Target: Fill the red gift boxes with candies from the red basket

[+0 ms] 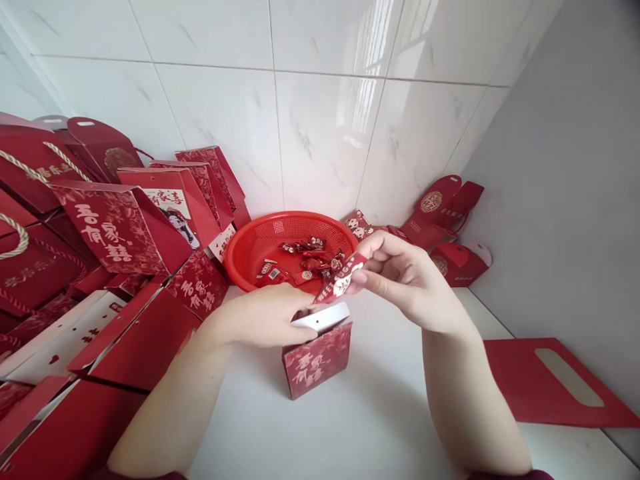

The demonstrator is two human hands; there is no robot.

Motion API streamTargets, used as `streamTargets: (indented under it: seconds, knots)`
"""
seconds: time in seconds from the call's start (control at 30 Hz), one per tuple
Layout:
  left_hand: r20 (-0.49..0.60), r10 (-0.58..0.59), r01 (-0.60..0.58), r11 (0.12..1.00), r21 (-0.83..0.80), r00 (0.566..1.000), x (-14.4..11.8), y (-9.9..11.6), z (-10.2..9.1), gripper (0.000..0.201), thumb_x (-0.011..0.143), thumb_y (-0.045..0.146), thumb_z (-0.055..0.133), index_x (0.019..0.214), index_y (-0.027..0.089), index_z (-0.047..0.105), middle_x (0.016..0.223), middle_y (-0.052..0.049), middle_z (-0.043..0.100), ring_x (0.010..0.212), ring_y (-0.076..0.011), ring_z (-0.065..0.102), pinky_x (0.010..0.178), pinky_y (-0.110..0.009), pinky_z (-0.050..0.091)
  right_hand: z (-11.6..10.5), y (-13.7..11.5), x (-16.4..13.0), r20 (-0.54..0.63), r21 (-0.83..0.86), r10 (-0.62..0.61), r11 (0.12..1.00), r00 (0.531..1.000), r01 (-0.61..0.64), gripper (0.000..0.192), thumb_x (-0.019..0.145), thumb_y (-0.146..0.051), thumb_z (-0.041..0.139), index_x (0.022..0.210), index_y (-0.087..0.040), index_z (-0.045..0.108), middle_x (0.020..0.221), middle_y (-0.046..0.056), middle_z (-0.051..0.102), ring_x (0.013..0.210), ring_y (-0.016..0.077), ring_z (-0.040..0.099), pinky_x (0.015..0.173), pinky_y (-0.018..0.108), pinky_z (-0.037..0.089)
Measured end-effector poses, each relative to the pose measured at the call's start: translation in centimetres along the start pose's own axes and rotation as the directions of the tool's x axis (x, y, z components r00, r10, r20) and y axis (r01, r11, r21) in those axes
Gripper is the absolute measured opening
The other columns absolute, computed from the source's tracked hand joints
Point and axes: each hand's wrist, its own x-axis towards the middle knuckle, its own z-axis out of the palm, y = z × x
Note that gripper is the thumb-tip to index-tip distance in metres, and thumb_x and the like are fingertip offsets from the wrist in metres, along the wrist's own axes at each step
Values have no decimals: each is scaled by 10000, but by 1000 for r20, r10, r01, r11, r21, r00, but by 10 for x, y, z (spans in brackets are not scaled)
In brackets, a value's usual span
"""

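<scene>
A small red gift box with pale pink lettering stands on the white table, its top flap raised and its white inner side showing. My left hand is closed on the box's upper edge, thumb in front by the flap. Just above the opening, my right hand pinches a red candy packet printed with white letters and a cartoon figure. The packet slants down to the left, its lower end close to the flap. What lies inside the box is hidden.
Behind my hands sits a red plastic basket holding several wrapped sweets. Many red gift boxes crowd the left side. More red boxes stand at the back right, and a flat red piece with a cutout lies at the right edge.
</scene>
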Motion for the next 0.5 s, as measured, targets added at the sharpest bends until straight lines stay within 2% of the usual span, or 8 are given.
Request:
streamTargets:
  seconds: [0.07,0.13,0.2,0.27,0.33,0.4,0.5]
  knots:
    - [-84,-19,19,1000,8,996,0,-3,0,232,850,390,538,729,199,488,662,26,556,578,-126,496,505,-247,295,5,-3,-4,23,-86,-22,996,999,24,72,914,-240,631,940,-210,572,878,33,655,774,154,657,714,323,584]
    - [-131,-36,36,999,-1,991,-1,-8,-2,308,856,462,548,713,193,500,639,22,538,572,-126,483,513,-250,297,10,-6,-6,58,-251,-54,966,997,67,35,914,-191,611,937,-208,592,900,34,676,796,155,660,705,305,568]
    - [-150,-45,43,999,-14,988,-2,-12,-5,342,869,488,538,704,189,519,642,17,546,578,-125,483,524,-249,307,15,-7,-7,159,-441,-58,889,986,123,114,897,-107,584,944,-205,617,938,25,698,835,152,663,720,285,546]
    - [-163,-51,53,999,7,985,-4,-16,-8,354,891,486,507,701,187,534,658,9,568,586,-127,493,534,-253,311,18,-7,-8,292,-570,17,806,956,160,190,868,-38,563,936,-200,634,934,9,710,819,141,658,714,269,522]
    - [-190,-69,82,995,62,979,-5,-20,-10,371,893,496,498,688,187,524,654,4,569,577,-129,490,533,-263,296,20,-8,-11,399,-632,138,758,906,163,208,860,-12,544,889,-196,636,895,-2,717,770,134,652,686,259,502]
    - [-209,-92,117,987,109,974,-5,-23,-11,362,877,495,517,683,189,512,647,3,560,564,-132,479,524,-272,271,23,-10,-14,459,-658,241,739,855,145,209,871,-14,526,831,-194,624,862,-5,721,735,133,654,644,249,489]
    - [-130,-87,100,990,97,988,-5,-26,-10,293,854,438,537,691,196,512,657,7,562,563,-135,477,515,-273,265,24,-13,-17,513,-623,258,768,819,148,225,884,-11,510,852,-202,624,885,-1,729,771,141,672,662,251,501]
